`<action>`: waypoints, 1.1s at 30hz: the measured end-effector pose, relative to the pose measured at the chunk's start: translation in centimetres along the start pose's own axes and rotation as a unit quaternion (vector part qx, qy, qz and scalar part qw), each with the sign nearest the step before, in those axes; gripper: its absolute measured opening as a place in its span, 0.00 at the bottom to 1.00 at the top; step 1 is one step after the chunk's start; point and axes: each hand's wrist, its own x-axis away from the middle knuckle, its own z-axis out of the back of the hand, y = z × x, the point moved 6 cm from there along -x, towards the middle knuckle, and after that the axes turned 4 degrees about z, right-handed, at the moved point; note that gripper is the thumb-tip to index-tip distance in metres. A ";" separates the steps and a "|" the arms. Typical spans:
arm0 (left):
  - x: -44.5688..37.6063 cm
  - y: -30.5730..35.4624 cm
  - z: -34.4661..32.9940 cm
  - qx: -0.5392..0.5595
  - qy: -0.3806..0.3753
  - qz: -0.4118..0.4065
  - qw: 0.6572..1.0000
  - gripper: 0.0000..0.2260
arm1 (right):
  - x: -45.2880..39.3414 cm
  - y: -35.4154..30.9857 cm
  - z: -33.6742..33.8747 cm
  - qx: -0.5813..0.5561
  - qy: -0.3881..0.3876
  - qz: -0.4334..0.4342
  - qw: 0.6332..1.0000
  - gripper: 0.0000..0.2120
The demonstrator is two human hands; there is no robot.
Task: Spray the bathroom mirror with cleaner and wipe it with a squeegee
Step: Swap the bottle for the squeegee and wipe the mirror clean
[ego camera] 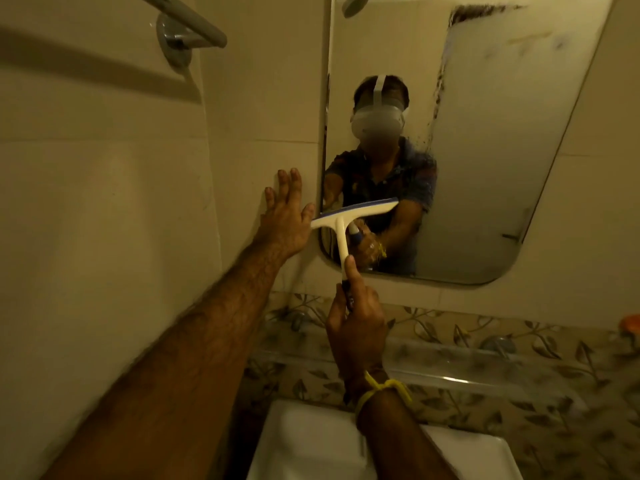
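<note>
The bathroom mirror (485, 150) hangs tilted on the tiled wall, with dark spots along its reflected door edge. A white squeegee (349, 216) with a blue rubber blade lies against the mirror's lower left corner, its blade slanting up to the right. My right hand (356, 320) grips the squeegee's handle from below; a yellow thread is tied round that wrist. My left hand (287, 216) rests flat on the wall tile just left of the mirror, fingers spread, touching the blade's left end. No spray bottle is in view.
A white sink (311, 445) sits below my arms. A clear glass shelf (450, 362) runs under the mirror along leaf-patterned tiles. A towel bar (187, 22) is mounted at the upper left. Something orange (630, 323) sits at the right edge.
</note>
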 end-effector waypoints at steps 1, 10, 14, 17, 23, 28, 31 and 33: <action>0.2 -0.1 -0.1 -0.005 -0.005 0.004 1.000 0.30 | 0.6 0.2 0.1 0.006 -0.007 -0.006 1.000 0.26; 1.3 -0.1 -1.5 -0.019 -0.042 0.023 0.999 0.30 | 3.6 0.7 1.1 0.062 -0.068 -0.047 0.995 0.28; 2.1 0.0 -2.3 -0.030 -0.069 0.032 0.997 0.30 | 4.6 0.8 1.6 0.069 -0.092 -0.069 0.991 0.27; 2.6 0.2 -2.1 -0.051 -0.067 0.032 0.996 0.30 | 5.8 1.6 2.5 0.076 -0.104 -0.099 0.987 0.27; 3.5 2.6 -0.4 -0.068 0.003 0.011 0.998 0.30 | 4.6 0.1 4.8 0.037 -0.055 -0.079 0.995 0.25; 2.6 6.1 1.9 0.005 0.045 -0.006 0.999 0.29 | 2.3 -0.9 7.3 -0.004 0.001 -0.056 0.998 0.24; 0.8 7.4 4.3 0.072 0.064 -0.020 0.995 0.28 | 0.1 -1.6 9.0 -0.024 0.041 -0.021 0.999 0.24; -0.4 7.9 6.0 0.100 0.076 -0.025 0.992 0.27 | -2.3 -2.6 9.8 -0.046 0.057 0.004 0.997 0.24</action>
